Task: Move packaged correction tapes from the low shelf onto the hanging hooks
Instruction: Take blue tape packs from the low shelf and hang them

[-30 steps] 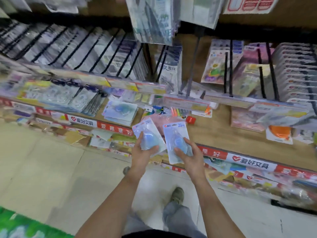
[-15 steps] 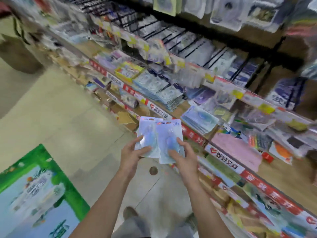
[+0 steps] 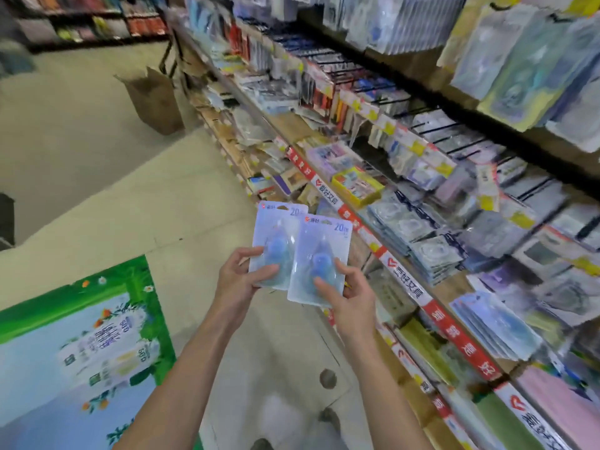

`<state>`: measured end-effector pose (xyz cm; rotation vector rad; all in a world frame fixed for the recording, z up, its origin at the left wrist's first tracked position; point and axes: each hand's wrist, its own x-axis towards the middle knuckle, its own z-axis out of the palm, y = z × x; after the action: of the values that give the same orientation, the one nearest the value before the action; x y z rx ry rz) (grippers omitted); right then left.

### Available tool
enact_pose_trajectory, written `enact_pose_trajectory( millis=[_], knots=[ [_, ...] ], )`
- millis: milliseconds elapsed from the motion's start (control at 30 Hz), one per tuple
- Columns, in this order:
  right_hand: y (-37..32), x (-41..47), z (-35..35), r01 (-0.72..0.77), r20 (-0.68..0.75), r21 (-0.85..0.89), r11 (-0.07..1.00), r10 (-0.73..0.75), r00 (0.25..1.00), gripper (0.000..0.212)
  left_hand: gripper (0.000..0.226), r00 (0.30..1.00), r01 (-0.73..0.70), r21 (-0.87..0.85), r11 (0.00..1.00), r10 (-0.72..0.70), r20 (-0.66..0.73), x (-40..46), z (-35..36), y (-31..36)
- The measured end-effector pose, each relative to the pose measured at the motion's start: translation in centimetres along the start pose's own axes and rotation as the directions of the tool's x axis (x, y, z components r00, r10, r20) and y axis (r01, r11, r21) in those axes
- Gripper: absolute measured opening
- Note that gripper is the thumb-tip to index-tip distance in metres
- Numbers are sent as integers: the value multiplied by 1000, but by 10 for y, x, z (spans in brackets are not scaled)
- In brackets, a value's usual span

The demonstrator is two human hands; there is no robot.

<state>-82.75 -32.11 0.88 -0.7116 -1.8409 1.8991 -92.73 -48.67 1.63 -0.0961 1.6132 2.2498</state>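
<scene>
Head view looks down a stationery aisle: shelves [image 3: 406, 203] crowded with carded goods run along the right, red price strips [image 3: 461, 342] on their edges, an open cardboard box [image 3: 156, 99] on the floor farther off, and a green printed carton [image 3: 81, 345] at lower left. Both forearms reach forward over the tiled floor. Left hand [image 3: 238, 284] grips one packaged correction tape [image 3: 276, 245] by its lower edge; right hand [image 3: 349, 298] grips a second pack [image 3: 319, 258], which overlaps the first, both upright in front of the shelving

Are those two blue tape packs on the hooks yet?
Not yet. Both correction tape packs are off the hooks, held by the left hand and right hand over the floor.
</scene>
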Motion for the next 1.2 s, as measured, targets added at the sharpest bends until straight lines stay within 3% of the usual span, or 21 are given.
enact_pose_trajectory(
  millis=[100, 200, 333, 767, 1200],
  knots=[
    [-11, 19, 29, 28, 26, 14, 999, -29, 999, 38, 50, 998, -53, 13, 999, 53, -22, 19, -15, 24],
    [-23, 41, 57, 64, 27, 15, 998, -64, 998, 50, 53, 994, -96, 33, 995, 97, -45, 42, -27, 44],
    [-35, 82, 97, 90, 51, 65, 994, -93, 994, 35, 47, 986, -148, 57, 987, 152, -74, 86, -37, 71],
    [-92, 282, 203, 205, -13, 161, 966, -206, 979, 30, 44, 967, -250, 192, 949, 253, 7, 295, -10, 192],
    [-129, 425, 255, 303, -87, 154, 940, -293, 952, 25, 46, 949, -316, 57, 947, 316, 6, 453, 30, 236]
  ],
)
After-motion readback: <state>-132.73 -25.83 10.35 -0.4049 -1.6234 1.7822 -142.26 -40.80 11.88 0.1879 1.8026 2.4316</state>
